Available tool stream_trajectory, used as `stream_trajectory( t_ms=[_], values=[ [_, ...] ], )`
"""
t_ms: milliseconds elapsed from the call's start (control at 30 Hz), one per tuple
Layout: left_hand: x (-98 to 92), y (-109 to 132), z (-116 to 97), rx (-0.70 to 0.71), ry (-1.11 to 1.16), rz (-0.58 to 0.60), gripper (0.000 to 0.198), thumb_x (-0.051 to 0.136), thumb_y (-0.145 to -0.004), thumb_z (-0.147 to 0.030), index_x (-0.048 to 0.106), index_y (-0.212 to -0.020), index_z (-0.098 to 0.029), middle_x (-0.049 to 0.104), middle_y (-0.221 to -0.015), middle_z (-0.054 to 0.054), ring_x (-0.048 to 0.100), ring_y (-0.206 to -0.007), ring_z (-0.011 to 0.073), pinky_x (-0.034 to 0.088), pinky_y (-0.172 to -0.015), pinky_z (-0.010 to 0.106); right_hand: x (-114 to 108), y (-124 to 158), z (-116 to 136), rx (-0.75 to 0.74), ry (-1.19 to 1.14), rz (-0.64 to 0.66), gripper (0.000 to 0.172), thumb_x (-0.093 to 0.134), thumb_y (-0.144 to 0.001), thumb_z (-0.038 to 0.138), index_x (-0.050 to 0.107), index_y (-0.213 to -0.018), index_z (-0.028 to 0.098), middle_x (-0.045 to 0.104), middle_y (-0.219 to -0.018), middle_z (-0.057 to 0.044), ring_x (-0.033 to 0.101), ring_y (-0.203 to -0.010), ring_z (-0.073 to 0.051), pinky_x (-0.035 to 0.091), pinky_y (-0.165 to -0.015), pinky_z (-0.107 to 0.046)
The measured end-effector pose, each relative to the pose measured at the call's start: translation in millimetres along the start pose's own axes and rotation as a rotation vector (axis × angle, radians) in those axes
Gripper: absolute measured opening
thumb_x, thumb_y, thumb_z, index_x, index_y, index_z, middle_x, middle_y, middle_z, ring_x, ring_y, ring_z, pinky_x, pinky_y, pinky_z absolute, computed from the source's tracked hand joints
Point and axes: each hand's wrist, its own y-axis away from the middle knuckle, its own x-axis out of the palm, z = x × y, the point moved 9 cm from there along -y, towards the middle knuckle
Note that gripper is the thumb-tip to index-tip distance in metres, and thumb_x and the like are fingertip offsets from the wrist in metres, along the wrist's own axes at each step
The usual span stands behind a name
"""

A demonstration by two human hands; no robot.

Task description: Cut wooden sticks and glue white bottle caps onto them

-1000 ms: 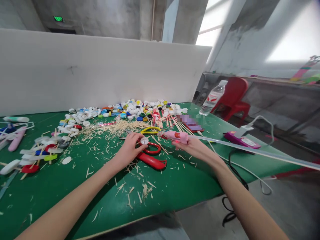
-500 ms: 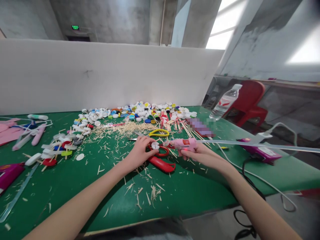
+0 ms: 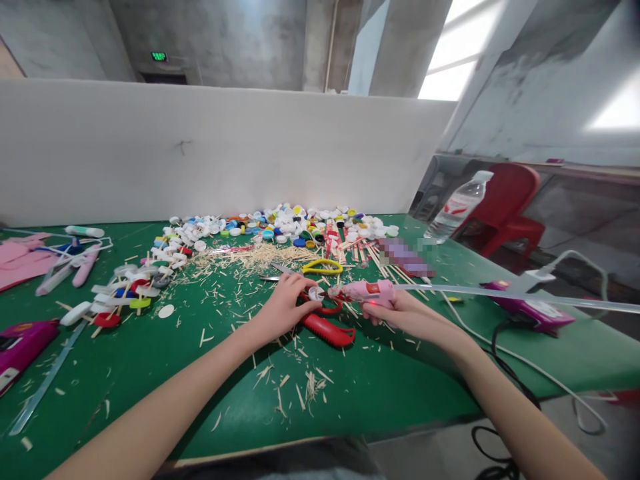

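Between the fingers and thumb of my left hand [image 3: 286, 305] is a small white bottle cap [image 3: 315, 293], its hollow side showing. My right hand [image 3: 400, 313] is wrapped round a pink hot glue gun [image 3: 370, 291], whose nozzle points left at the cap, close to its rim. A long clear glue stick [image 3: 480, 293] runs out of the back of the gun to the right. Under and beside my left hand lie scissors with yellow and red handles [image 3: 323, 267] and a red utility knife [image 3: 327, 330].
A heap of mixed bottle caps [image 3: 300, 223] lines the white board [image 3: 220, 153]. Wood shavings [image 3: 265, 255] and sticks litter the green table [image 3: 375, 393]. Caps joined on sticks [image 3: 125, 291] lie left. A water bottle [image 3: 460, 205], purple box [image 3: 533, 310] and cables are right.
The glue gun nozzle has come slightly nearer the cap, and the cap looks tilted a little more. The whole view has shifted slightly; both hands keep their holds.
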Motion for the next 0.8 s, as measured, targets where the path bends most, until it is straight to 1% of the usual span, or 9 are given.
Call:
stream_trajectory(
  t_ms=[100, 200, 367, 533, 633, 800],
  values=[
    [-0.2, 0.5, -1.3, 0.004, -0.017, -0.004, 0.024, 0.057, -0.085, -0.032, 0.055, -0.107, -0.024, 0.056, -0.103, 0.004, 0.044, -0.103, 0.0235, 0.04, -0.092, 0.042, -0.2, 0.6, 2.6, 0.023, 0.03, -0.002, 0.048, 0.046, -0.081, 0.062, 0.061, -0.07, 0.019, 0.055, -0.058, 0.0, 0.044, -0.051, -0.011, 0.034, -0.048, -0.026],
    [-0.2, 1.0, -1.9, 0.004, -0.028, -0.003, 0.024, 0.057, -0.085, -0.032, 0.054, -0.107, -0.024, 0.055, -0.103, 0.004, 0.044, -0.103, 0.024, 0.04, -0.092, 0.043, 0.4, 0.5, -0.1, 0.053, 0.067, -0.003, 0.052, 0.043, -0.08, 0.066, 0.059, -0.065, 0.019, 0.052, -0.053, 0.001, 0.042, -0.048, -0.011, 0.032, -0.046, -0.026],
    [-0.5, 1.6, -2.7, 0.014, -0.025, -0.001, 0.023, 0.056, -0.086, -0.032, 0.054, -0.107, -0.024, 0.056, -0.104, 0.004, 0.044, -0.104, 0.023, 0.039, -0.092, 0.042, 0.3, -0.3, -8.0, 0.076, 0.095, -0.017, 0.055, 0.043, -0.078, 0.069, 0.055, -0.059, 0.019, 0.048, -0.049, 0.002, 0.041, -0.047, -0.011, 0.031, -0.045, -0.025],
    [-0.6, 1.6, -3.1, 0.014, -0.037, 0.0, 0.022, 0.056, -0.086, -0.033, 0.054, -0.106, -0.024, 0.056, -0.103, 0.004, 0.044, -0.102, 0.023, 0.04, -0.092, 0.041, -0.4, 0.1, -9.9, 0.083, 0.126, -0.02, 0.057, 0.042, -0.077, 0.071, 0.048, -0.052, 0.02, 0.042, -0.046, 0.002, 0.036, -0.045, -0.01, 0.025, -0.043, -0.025],
    [-0.3, 1.7, -4.0, 0.014, -0.043, 0.004, 0.022, 0.055, -0.086, -0.033, 0.055, -0.106, -0.023, 0.056, -0.103, 0.004, 0.044, -0.102, 0.023, 0.04, -0.091, 0.041, 0.0, 0.3, -9.7, 0.082, 0.133, -0.015, 0.058, 0.041, -0.077, 0.071, 0.048, -0.052, 0.02, 0.041, -0.046, 0.003, 0.034, -0.045, -0.009, 0.023, -0.043, -0.025],
    [-0.5, 2.1, -4.8, 0.01, -0.046, 0.004, 0.021, 0.055, -0.086, -0.032, 0.055, -0.105, -0.023, 0.056, -0.103, 0.004, 0.044, -0.102, 0.0232, 0.039, -0.092, 0.041, 0.3, 0.7, -11.2, 0.098, 0.159, -0.006, 0.058, 0.04, -0.078, 0.072, 0.047, -0.053, 0.02, 0.04, -0.047, 0.003, 0.034, -0.046, -0.01, 0.023, -0.044, -0.026]
  ],
)
